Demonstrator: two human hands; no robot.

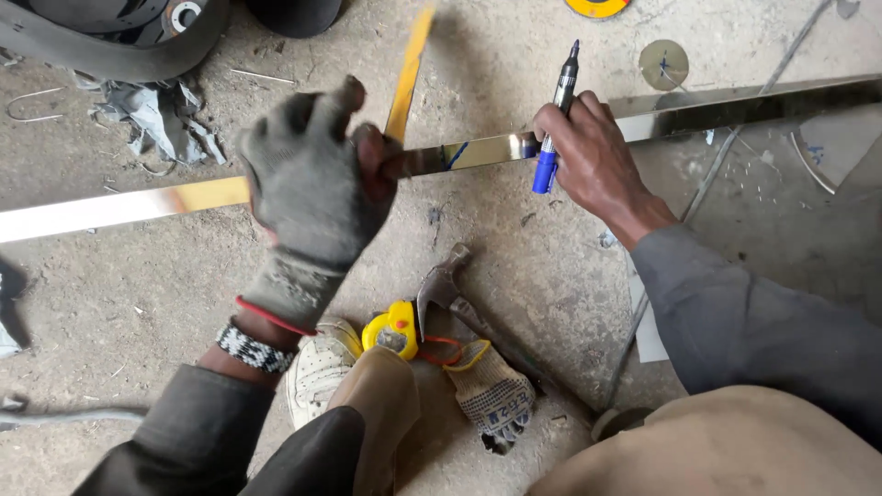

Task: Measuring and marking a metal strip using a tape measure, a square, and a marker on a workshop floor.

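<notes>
Two hands mark a polished metal bar on a dusty concrete floor.

The shiny steel bar (478,152) runs across the floor from left to right, a blue pen stroke on it between the hands. The gloved left hand (312,184) is clamped on the bar, thumb and fingers pinching a yellow tape blade (407,78) that rises away, blurred. The bare right hand (593,156) rests on the bar, fingers closed around a blue marker (554,129) held tip up. Below lie a yellow tape measure case (390,329), a hammer (446,289) and a spare knit glove (491,390). A round yellow object (597,7) sits at the top edge.
</notes>
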